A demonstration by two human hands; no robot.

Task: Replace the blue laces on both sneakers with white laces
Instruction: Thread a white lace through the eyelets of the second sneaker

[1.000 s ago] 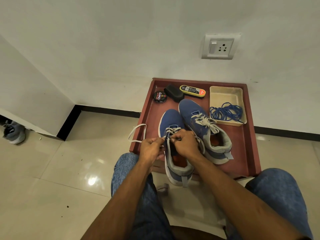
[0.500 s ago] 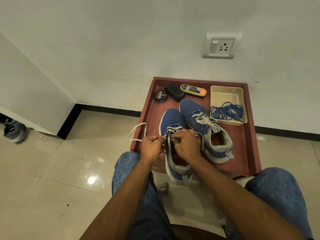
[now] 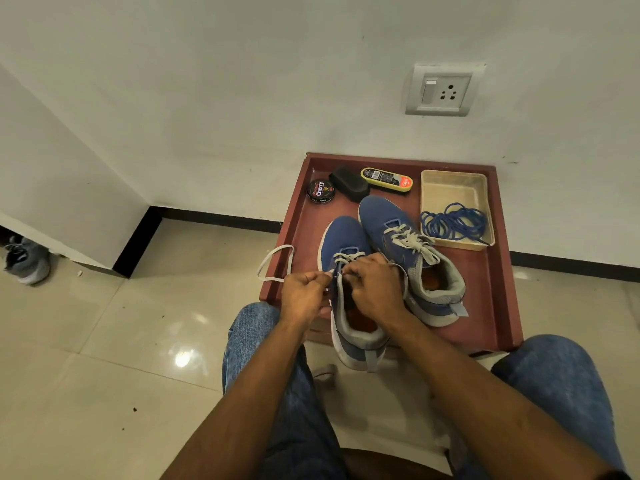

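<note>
Both of our hands work at the throat of the near sneaker (image 3: 346, 306): our left hand (image 3: 304, 296) has its fingers curled round the white lace (image 3: 273, 263), pinching it just beside the upper eyelets, while our right hand (image 3: 375, 289) is curled over the tongue with its fingertips pinching the lace at the crossing. From our left hand a loop of that lace swings out past the left edge of the bench (image 3: 498, 306), hanging over the tiled floor (image 3: 104, 341). This near sneaker lies with its heel overhanging the bench's front edge, between our knees in blue jeans (image 3: 249, 341), its toe pointing away from us. Just beside it on the right, touching or nearly so, sits the second sneaker (image 3: 388, 220), already threaded with a white lace tied loosely across its tongue. Farther right and back, a beige tray (image 3: 450, 181) holds the tangled blue laces (image 3: 453, 223) in its near half. Along the back of the bench stand a round tin of polish (image 3: 320, 191), a black sponge block (image 3: 348, 183) and a yellow-edged brush (image 3: 386, 180), close together. Beyond them a wall socket (image 3: 441, 90) sits on the white wall, and far to the left a grey shoe (image 3: 26, 259) rests on the floor.
</note>
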